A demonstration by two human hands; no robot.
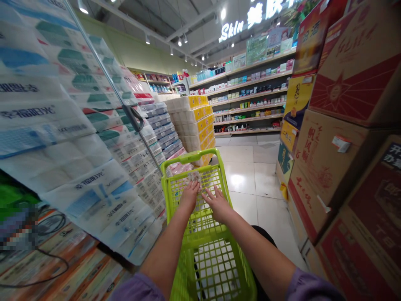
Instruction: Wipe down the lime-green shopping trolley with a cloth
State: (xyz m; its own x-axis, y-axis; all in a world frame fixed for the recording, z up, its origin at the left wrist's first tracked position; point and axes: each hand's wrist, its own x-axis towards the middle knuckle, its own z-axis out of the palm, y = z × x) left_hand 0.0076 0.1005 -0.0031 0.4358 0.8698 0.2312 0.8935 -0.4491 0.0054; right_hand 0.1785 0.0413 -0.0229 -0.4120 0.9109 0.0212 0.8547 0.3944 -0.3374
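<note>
A lime-green plastic shopping basket (221, 167) with a raised handle (192, 157) stands in front of me. Both my arms reach over it. At its far end, my left hand (189, 197) has its fingers extended at a small pale, patterned item (194, 177). The fingertips overlap the item; I cannot tell its kind or whether they grip it. Beside it, my right hand (218, 205) is spread over the basket's grid, fingers apart, and holds nothing. White floor shows through the near part of the grid.
Wrapped tissue packs (94, 184) rise in a tall stack on the left, behind a metal pole (109, 77). Yellow-and-white paper packs (196, 121) stand ahead. Cardboard cartons (326, 154) line the right. Stocked shelves (247, 94) lie beyond the tiled floor (244, 179).
</note>
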